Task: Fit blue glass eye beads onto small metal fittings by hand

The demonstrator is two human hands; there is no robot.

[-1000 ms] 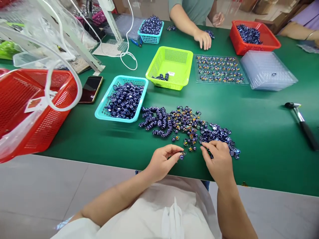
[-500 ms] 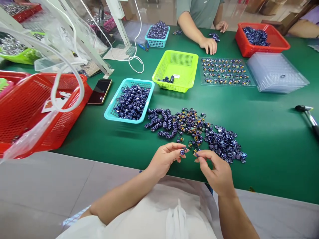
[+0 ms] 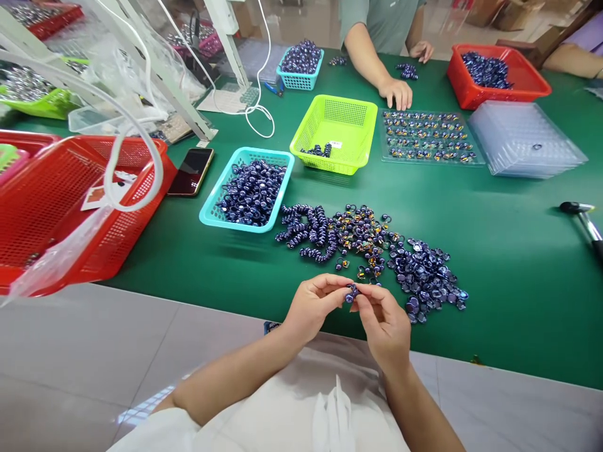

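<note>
My left hand (image 3: 313, 307) pinches a small shiny dark-blue part (image 3: 351, 293) with a rounded knob, just above the table's near edge. My right hand (image 3: 389, 320) meets it there, thumb and fingertips closed on the same part; its fingers partly hide the piece. Beyond the hands lies a loose heap of dark-blue hooked parts with orange-yellow bits (image 3: 360, 229). To its left are coiled rows of stacked dark-blue rings (image 3: 318, 226). A pile of flat dark-blue caps (image 3: 426, 276) spreads out right of my right hand.
A light-blue basket (image 3: 205, 216) of dark-blue parts and a lime-green basket (image 3: 360, 135) stand farther back. Behind are a filled clear tray (image 3: 400, 157), stacked clear trays (image 3: 522, 138), a red bin (image 3: 527, 69) and a co-worker's hand (image 3: 397, 94). A phone (image 3: 191, 172) and hammer (image 3: 581, 216) flank these.
My right hand has moved left from the edge of the heap to my left hand. The fingertips of both hands now meet at the small part.
</note>
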